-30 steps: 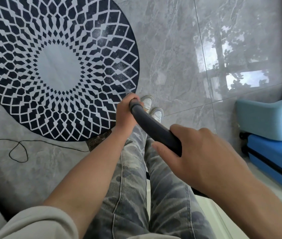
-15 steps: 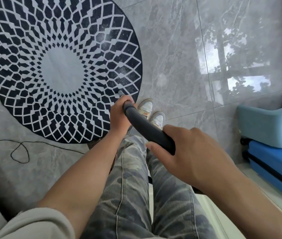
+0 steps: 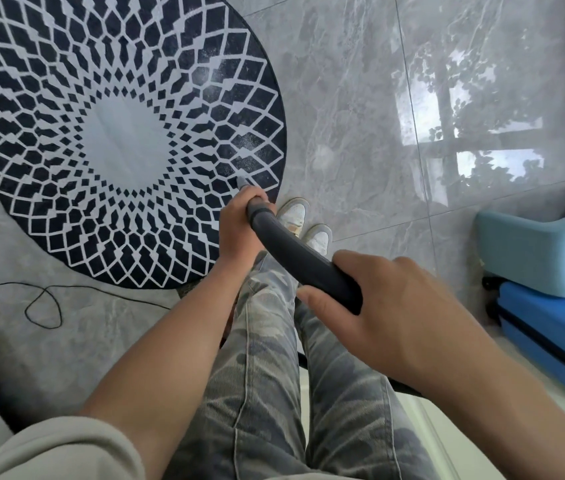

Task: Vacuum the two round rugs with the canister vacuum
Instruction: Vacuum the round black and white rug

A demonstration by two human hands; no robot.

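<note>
Left hand (image 3: 239,225) wrapped around front end of dark vacuum hose (image 3: 300,259), right hand (image 3: 392,313) gripping it farther back, pale nozzle tip (image 3: 242,182) over near edge of round patterned rug (image 3: 122,133), grey tile floor (image 3: 360,116)

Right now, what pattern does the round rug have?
The round rug has a dark navy and white diamond lattice around a plain pale centre, seen in the head view.

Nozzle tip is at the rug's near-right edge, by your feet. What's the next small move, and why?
Probably push the nozzle forward along the right side of the rug: pale specks dust the dark diamonds just beyond the tip. The left hand and right hand both grip the hose.
</note>
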